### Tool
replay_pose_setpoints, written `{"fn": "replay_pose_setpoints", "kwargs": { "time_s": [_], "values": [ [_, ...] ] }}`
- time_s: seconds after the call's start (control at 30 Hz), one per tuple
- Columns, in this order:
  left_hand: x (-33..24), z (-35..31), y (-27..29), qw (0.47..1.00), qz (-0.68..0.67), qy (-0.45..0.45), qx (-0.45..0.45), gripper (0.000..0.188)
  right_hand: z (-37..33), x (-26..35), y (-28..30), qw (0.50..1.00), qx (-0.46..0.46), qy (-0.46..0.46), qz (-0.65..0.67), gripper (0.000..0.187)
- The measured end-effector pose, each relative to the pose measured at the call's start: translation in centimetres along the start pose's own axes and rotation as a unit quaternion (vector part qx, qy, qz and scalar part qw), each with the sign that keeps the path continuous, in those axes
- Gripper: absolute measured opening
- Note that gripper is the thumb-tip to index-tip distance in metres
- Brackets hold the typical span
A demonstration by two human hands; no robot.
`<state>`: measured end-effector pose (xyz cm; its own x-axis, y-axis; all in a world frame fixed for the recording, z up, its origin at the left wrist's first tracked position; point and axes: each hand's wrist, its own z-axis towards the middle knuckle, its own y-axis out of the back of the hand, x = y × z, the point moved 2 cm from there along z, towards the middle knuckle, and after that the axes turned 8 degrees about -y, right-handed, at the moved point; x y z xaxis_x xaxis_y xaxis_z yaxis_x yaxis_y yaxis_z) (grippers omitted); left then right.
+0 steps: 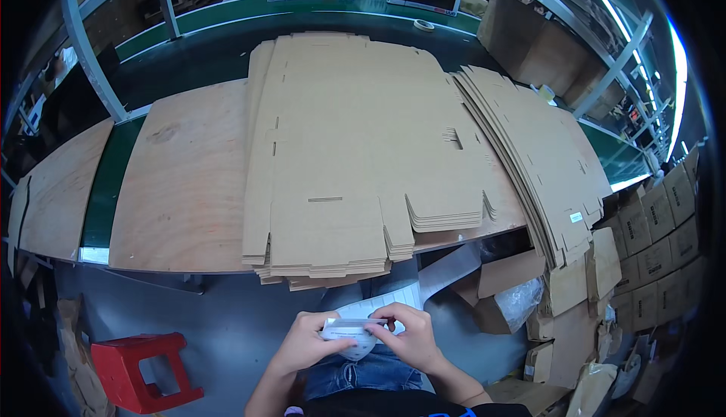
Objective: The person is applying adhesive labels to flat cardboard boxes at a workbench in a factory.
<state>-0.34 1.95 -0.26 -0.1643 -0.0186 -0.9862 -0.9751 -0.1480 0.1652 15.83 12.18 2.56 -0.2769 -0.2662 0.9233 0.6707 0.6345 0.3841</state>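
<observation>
In front of my lap, my left hand (308, 340) is closed on one side of a folded white label sheet (349, 328), with the thumb along its front. My right hand (409, 335) pinches the sheet's other side between thumb and fingertips. A long pale strip of labels (393, 296) runs behind my hands and up toward the table edge on the right; I cannot tell whether it joins the sheet. Just beyond lies a stack of flat, die-cut brown cardboard blanks (333, 137), its near flaps overhanging the table edge.
A second stack of cardboard blanks (529, 145) leans on the right of the wooden tabletop (178, 182). On the floor stand a red plastic stool (144, 372), an opened carton (507, 285) with clear plastic, and stacked cartons (658, 243). A tape roll (423, 25) lies at the back, near another person.
</observation>
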Motion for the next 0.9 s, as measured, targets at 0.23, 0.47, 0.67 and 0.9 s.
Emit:
{"fn": "replay_pose_setpoints", "kwargs": {
  "time_s": [0.23, 0.47, 0.67, 0.9],
  "values": [
    [0.0, -0.3, -0.2, 0.999, -0.05, -0.006, -0.016, 0.022, 0.2, 0.4, 0.3, 1.0, -0.026, -0.005, -0.012, 0.013],
    [-0.4, -0.4, 0.0, 0.997, 0.025, -0.015, -0.065, 0.016, 1.0, 0.1, 0.5, 0.997, -0.047, 0.027, -0.051, 0.008],
    [1.6, -1.9, 0.2, 0.987, -0.04, 0.005, -0.154, 0.017, 3.8, 2.6, 3.5, 0.987, -0.115, 0.104, -0.05, 0.011],
    [1.9, -4.0, 0.6, 0.979, -0.118, 0.037, -0.162, 0.019, 13.3, 2.9, 5.8, 0.992, -0.017, 0.081, -0.092, 0.008]
  ]
}}
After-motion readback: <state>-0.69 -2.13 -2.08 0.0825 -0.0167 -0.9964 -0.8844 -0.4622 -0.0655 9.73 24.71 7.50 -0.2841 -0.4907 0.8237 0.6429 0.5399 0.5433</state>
